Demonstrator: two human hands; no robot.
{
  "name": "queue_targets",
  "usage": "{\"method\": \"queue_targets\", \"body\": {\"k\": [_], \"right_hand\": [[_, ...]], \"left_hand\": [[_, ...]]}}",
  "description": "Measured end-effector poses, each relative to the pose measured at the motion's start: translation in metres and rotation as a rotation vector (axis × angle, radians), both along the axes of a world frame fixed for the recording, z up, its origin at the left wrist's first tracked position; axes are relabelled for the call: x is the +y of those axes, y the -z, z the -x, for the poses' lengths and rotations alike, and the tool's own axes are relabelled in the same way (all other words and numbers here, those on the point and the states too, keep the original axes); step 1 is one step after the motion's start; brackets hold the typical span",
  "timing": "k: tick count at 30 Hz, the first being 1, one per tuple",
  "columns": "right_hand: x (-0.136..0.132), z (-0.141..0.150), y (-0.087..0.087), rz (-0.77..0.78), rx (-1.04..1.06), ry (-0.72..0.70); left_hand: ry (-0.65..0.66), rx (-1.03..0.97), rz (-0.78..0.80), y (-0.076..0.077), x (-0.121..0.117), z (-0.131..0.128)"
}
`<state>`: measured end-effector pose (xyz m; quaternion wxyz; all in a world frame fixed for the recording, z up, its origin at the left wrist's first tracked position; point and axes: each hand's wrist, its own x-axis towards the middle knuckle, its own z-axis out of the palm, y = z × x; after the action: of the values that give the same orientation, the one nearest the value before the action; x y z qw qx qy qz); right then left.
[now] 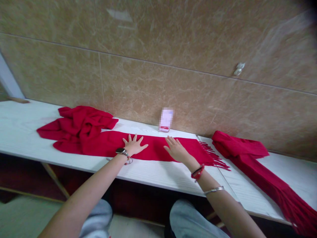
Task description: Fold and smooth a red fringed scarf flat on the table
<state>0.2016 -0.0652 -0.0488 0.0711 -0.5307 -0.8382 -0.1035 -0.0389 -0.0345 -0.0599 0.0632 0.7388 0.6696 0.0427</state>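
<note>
A red fringed scarf lies along the white shelf top, flat on its right part and heaped in loose folds at its left end. Its fringe points right. My left hand rests on the flat part with fingers spread wide. To its right, my right hand is over the same scarf, palm down with fingers stretched out; whether it presses on the cloth or hovers just above, I cannot tell. Neither hand grips anything.
A second red scarf lies at the right, its fringed end hanging over the front edge. A phone-like object, partly pixelated, leans against the brown tiled wall. The white shelf top is narrow, with dark open compartments below.
</note>
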Motion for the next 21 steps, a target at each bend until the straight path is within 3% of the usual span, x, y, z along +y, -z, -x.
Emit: {"method": "queue_targets", "body": {"k": [3,6,14,18,21], "right_hand": [[-0.018,0.042,0.008,0.045,-0.003,-0.130],[-0.024,0.042,0.017,0.104,-0.040,-0.123],[-0.020,-0.069,0.019,0.151,-0.163,0.241],[-0.020,-0.118,0.023,0.210,-0.236,0.267],[-0.017,-0.139,0.024,0.173,-0.233,0.331]], "left_hand": [[0.004,0.001,-0.051,0.004,-0.001,0.001],[0.007,0.004,-0.079,0.006,-0.002,0.001],[0.020,-0.009,-0.088,0.005,-0.002,0.002],[0.016,-0.007,-0.078,0.003,-0.003,0.001],[0.018,-0.009,-0.072,0.002,-0.004,0.000]]}}
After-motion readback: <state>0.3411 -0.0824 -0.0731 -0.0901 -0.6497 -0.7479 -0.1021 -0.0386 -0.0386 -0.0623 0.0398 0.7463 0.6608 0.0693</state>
